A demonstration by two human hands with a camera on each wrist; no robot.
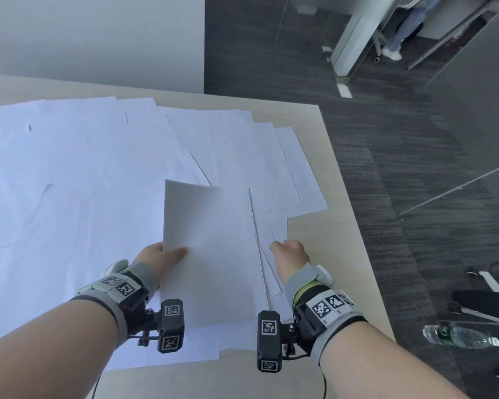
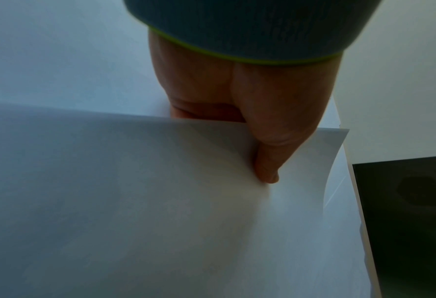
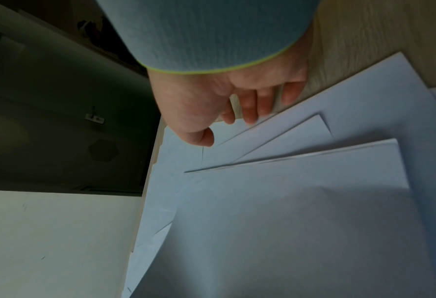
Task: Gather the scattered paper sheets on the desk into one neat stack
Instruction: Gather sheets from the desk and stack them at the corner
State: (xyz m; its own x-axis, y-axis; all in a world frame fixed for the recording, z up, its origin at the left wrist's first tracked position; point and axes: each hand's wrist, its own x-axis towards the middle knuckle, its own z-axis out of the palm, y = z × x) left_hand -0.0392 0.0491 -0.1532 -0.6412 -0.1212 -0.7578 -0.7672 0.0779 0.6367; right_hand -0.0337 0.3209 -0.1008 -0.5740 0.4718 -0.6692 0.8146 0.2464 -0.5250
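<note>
Several white paper sheets (image 1: 69, 168) lie scattered and overlapping across the light wooden desk (image 1: 334, 254). My left hand (image 1: 170, 251) grips a small stack of sheets (image 1: 210, 254) by its left edge, thumb on top, and the stack is lifted off the desk. In the left wrist view the thumb (image 2: 265, 161) presses onto that stack (image 2: 135, 201). My right hand (image 1: 288, 251) hovers right of the stack with loosely curled fingers. In the right wrist view its fingertips (image 3: 250, 118) touch the edge of a loose sheet (image 3: 275, 137) on the desk (image 3: 364, 40), and the thumb stays apart.
The desk's right edge (image 1: 354, 197) runs close beside my right hand, with dark carpet (image 1: 400, 139) beyond. A water bottle (image 1: 461, 336) lies on the floor beside chair legs. A pale wall (image 1: 98, 38) stands behind the desk. A person's legs (image 1: 400, 33) show far back.
</note>
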